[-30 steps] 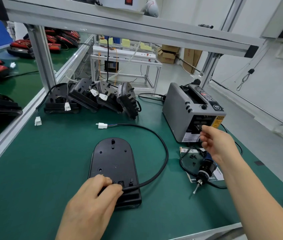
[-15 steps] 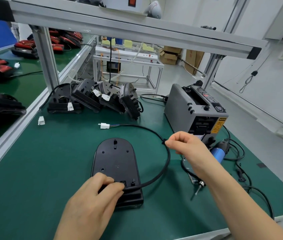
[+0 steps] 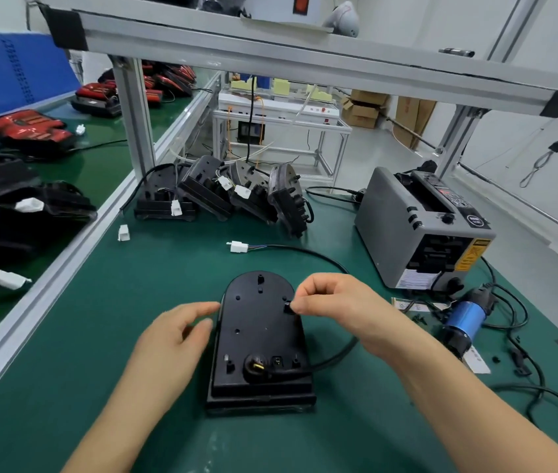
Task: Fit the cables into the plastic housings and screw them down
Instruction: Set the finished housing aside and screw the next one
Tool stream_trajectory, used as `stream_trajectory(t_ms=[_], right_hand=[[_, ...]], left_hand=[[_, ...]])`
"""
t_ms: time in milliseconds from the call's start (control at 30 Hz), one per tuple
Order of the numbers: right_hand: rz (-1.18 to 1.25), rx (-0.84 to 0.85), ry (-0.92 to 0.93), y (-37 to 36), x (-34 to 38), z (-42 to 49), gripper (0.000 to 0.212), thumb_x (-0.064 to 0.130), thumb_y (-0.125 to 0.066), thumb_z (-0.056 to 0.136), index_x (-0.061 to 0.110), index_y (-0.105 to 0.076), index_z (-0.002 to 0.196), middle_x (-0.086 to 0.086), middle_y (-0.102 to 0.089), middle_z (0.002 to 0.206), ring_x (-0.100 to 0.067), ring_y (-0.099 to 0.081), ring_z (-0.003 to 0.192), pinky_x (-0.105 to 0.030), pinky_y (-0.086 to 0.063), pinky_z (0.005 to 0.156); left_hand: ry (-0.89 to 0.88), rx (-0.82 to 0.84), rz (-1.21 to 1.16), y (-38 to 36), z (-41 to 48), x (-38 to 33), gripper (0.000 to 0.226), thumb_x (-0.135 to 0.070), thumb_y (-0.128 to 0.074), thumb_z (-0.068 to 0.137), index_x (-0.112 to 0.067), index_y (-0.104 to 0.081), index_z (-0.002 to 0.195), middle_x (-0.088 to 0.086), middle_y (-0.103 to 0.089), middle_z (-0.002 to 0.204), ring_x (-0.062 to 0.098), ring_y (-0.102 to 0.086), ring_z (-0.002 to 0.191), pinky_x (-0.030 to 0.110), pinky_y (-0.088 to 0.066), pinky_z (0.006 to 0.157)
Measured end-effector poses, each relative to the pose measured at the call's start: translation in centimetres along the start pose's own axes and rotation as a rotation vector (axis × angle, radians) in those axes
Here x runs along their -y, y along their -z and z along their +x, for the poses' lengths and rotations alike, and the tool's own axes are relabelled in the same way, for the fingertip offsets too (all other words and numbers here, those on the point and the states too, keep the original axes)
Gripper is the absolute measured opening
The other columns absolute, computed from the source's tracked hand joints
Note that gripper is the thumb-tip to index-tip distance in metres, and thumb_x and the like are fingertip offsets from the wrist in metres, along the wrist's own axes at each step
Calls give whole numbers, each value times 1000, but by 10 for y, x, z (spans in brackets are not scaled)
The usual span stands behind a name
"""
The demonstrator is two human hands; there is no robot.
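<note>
A black plastic housing lies flat on the green mat in front of me. A black cable enters a round socket near the housing's front edge, loops behind my right hand and ends in a white connector. My right hand pinches a small black piece at the housing's right edge. My left hand rests with relaxed fingers at the housing's left edge and holds nothing.
A grey tape dispenser stands at the right. A blue electric screwdriver lies in front of it with loose cords and small black screws. Several assembled housings lean at the back. An aluminium frame post stands at the back left.
My right hand came back from the tape dispenser to the housing's right edge, pinching a small black piece. My left hand let go of the cable end and moved to the left edge.
</note>
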State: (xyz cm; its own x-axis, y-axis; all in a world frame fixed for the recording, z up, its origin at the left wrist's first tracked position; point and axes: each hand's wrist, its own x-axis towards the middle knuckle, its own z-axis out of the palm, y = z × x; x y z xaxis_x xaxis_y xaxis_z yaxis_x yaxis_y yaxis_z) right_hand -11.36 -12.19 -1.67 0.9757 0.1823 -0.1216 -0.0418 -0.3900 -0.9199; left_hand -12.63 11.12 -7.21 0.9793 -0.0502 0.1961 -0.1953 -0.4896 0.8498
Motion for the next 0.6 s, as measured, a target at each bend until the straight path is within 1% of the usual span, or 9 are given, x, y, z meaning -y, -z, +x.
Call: stream_trajectory(t_ms=[67,133,200,233,267,333,433,533,600], right_hand=[[-7,78,22,-14,12,7,8,26,-74,69,24,-66,67,7,-65,73,-7,-56,75,-26,-42,80],[-26,131,33,-27,20,16,13,19,-74,75,24,-65,66,6,-63,72,-9,-54,74,-27,-41,77],[-76,165,6,-37,25,24,16,15,-72,78,24,-65,67,5,-62,73,-8,-53,73,-27,-41,76],[-102,181,-9,-41,26,26,16,14,-72,78,24,-66,67,4,-63,74,-8,-54,74,-26,-42,77],[-127,198,-24,-44,26,28,17,14,-72,78,24,-66,66,5,-64,75,-6,-55,74,-24,-43,78],[-175,222,-44,-47,25,30,18,15,-73,77,26,-66,64,7,-65,76,-4,-55,72,-21,-43,77],[-219,228,-37,-49,23,30,19,17,-74,75,28,-66,60,6,-63,81,-7,-55,77,-26,-45,80],[-287,208,2,-53,17,32,27,17,-73,73,32,-65,53,1,-63,91,-10,-53,98,-33,-45,92],[-323,167,37,-55,13,33,31,16,-73,74,35,-63,51,-2,-64,96,-15,-47,111,-30,-42,96]], left_hand=[[-11,51,36,-5,-1,2,52,-10,-56,90,-61,-50,97,-46,-44,101,-17,-41,106,-1,-26,85],[0,74,26,-10,-4,5,53,-11,-55,91,-61,-46,107,-50,-29,105,-30,-25,110,-8,-17,85],[22,75,-11,-12,-6,9,51,-13,-55,91,-59,-44,112,-53,-25,106,-40,-14,108,-10,-17,84],[26,76,-25,-13,-7,12,50,-14,-55,91,-58,-45,114,-55,-25,105,-41,-12,108,-10,-17,85],[31,78,-34,-14,-7,14,49,-14,-54,92,-55,-47,117,-58,-25,103,-41,-11,110,-8,-18,87],[52,82,-47,-14,-8,17,45,-16,-54,92,-47,-50,124,-61,-26,100,-39,-10,112,1,-20,95],[62,90,-50,-15,-9,19,45,-17,-53,93,-42,-50,130,-60,-25,104,-38,-8,115,11,-19,102],[71,90,-77,-14,-9,19,45,-17,-52,92,-44,-50,129,-61,-27,106,-35,-9,119,13,-19,104],[64,94,-76,-14,-10,20,46,-18,-51,92,-44,-50,130,-56,-29,114,-31,-9,124,15,-19,106]])
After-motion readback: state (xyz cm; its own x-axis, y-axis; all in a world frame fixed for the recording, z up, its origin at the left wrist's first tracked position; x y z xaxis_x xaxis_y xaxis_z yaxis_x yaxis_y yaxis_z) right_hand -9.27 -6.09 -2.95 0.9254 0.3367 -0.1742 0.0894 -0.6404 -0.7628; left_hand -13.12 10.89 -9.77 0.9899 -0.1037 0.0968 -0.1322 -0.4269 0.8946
